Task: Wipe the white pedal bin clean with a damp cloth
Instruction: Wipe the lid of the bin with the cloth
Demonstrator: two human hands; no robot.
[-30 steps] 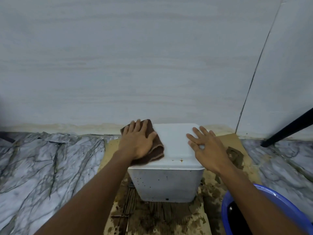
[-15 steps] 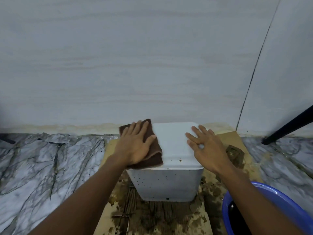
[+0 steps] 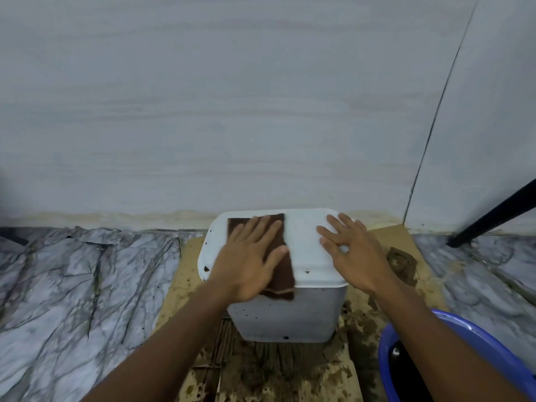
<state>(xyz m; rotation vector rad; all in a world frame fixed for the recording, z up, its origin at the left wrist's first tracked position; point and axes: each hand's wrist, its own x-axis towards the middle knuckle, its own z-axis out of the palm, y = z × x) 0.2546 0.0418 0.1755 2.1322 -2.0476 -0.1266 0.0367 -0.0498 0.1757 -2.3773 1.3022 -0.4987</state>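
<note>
The white pedal bin (image 3: pixel 290 317) stands on stained cardboard against the wall, its lid (image 3: pixel 304 242) closed and its front dotted with dark specks. A brown cloth (image 3: pixel 280 274) lies flat on the left half of the lid. My left hand (image 3: pixel 249 256) presses on the cloth with straight, spread fingers. My right hand (image 3: pixel 351 250) rests flat on the lid's right side, fingers spread, holding nothing.
A blue bucket (image 3: pixel 435 326) sits at the lower right beside my right forearm. Soiled cardboard (image 3: pixel 278 369) covers the floor under the bin, with a brown lump (image 3: pixel 401 261) to the right. Marble-patterned floor (image 3: pixel 72 285) spreads left; a black bar (image 3: pixel 493 213) leans at the right.
My left hand slid the cloth rightward from the lid's left edge toward its middle, uncovering the left rim. My right hand stayed on the lid.
</note>
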